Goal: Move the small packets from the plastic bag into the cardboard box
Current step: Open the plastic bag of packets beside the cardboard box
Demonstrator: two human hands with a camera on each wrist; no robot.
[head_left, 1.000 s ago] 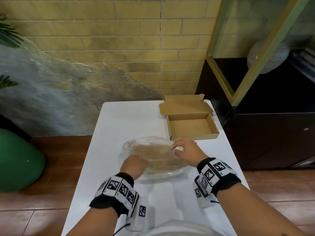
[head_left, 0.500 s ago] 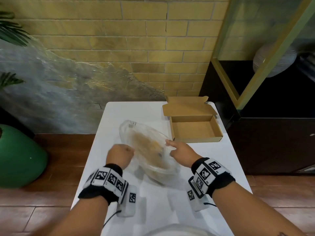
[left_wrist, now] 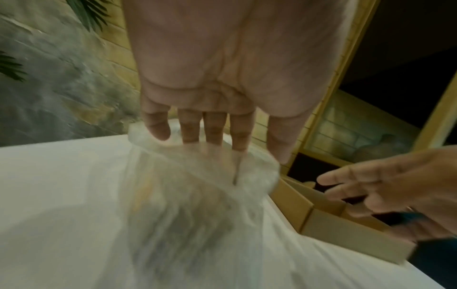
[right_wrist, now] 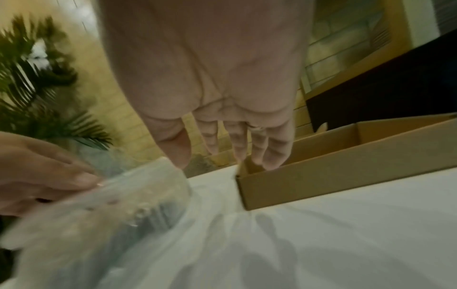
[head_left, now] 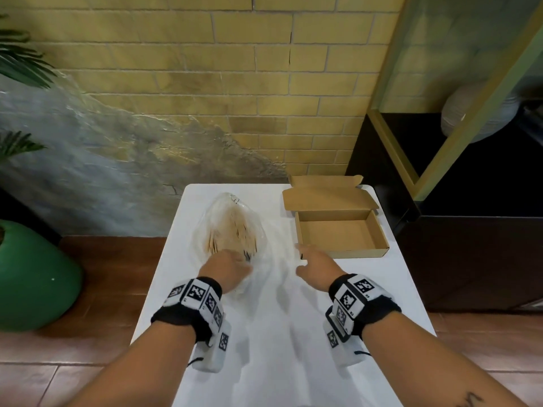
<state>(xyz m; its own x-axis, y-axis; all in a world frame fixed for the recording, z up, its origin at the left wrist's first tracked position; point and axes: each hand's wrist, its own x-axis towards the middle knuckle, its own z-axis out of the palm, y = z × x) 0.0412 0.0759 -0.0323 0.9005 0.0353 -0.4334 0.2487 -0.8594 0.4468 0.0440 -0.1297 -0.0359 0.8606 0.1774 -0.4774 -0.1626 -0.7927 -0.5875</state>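
A clear plastic bag [head_left: 232, 227] full of small brown packets [head_left: 239, 235] lies lengthwise on the white table [head_left: 293, 348], left of the open, empty cardboard box [head_left: 342, 254]. My left hand [head_left: 226, 267] rests on the bag's near end. In the left wrist view its fingers [left_wrist: 215, 135] are straight and touch the plastic [left_wrist: 197, 205], with the thumb apart. My right hand [head_left: 311, 257] hovers empty with straight fingers, between the bag and the box's near-left corner [right_wrist: 247, 187]. In the right wrist view its fingertips [right_wrist: 269, 156] are just above that corner.
The box's lid [head_left: 326, 198] is folded back toward the brick wall. A black cabinet [head_left: 470, 254] stands close on the right of the table. On the floor to the left is a green pot [head_left: 32, 277] with palm leaves [head_left: 20, 66] above.
The bag has been swung from lying crosswise to pointing away from me. My right hand let go of it and moved toward the box. My left hand now rests on its near end.
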